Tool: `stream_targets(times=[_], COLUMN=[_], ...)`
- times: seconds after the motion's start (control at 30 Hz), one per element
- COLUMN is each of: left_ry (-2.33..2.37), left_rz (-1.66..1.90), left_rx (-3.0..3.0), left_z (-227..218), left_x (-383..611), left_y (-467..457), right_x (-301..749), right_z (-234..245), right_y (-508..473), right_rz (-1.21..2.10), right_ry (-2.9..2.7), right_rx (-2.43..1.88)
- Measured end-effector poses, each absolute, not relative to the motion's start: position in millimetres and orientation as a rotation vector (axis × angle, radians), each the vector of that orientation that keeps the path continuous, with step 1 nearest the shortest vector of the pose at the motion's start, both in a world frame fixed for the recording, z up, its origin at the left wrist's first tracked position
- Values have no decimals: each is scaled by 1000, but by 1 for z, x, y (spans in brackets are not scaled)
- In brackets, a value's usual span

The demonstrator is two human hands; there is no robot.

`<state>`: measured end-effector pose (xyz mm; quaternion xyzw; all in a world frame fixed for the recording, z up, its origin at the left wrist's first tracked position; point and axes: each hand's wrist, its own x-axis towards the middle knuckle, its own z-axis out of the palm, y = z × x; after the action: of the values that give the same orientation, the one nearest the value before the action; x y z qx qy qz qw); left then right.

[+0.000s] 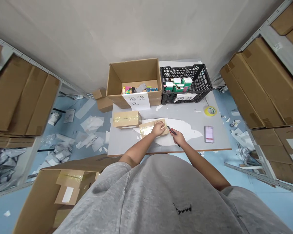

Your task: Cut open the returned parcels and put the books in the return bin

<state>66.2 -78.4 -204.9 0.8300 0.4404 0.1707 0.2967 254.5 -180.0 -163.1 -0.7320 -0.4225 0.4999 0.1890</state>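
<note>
A small cardboard box (147,128) sealed with clear tape lies near the table's front edge. My left hand (158,128) is on its right part, fingers bent against the top and taped end. My right hand (178,137) is closed around red-and-black-handled scissors (171,130), their dark tips at the box's right end. How far the blades are apart is too small to tell. Just left of this box sits a second taped cardboard box (127,119). White paper (185,127) spreads under and beside the box being held.
At the table's back stand a large open carton (134,70) with colourful packages and a black plastic crate (200,86) with green-and-white boxes. Yellow tape (210,111) and a phone (209,134) lie right. Shelves flank the table; an open carton (39,195) stands lower left.
</note>
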Motion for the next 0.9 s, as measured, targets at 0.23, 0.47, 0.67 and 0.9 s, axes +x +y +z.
stream_targets(times=[0.23, 0.47, 0.67, 0.9], left_ry=[1385, 1533, 1245, 1179], left_rz=[305, 279, 293, 271], left_rx=[2455, 2379, 2441, 2470], left_z=[-190, -202, -206, -208], left_x=[51, 37, 44, 49], left_y=[-103, -117, -99, -88], right_x=[272, 267, 271, 284], right_z=[-155, -150, -151, -152], right_y=[-151, -133, -126, -120], right_rz=[1420, 1381, 1333, 1432], right_ry=[-1422, -1682, -1710, -1680], right_rx=[-2033, -1968, -2000, -1974])
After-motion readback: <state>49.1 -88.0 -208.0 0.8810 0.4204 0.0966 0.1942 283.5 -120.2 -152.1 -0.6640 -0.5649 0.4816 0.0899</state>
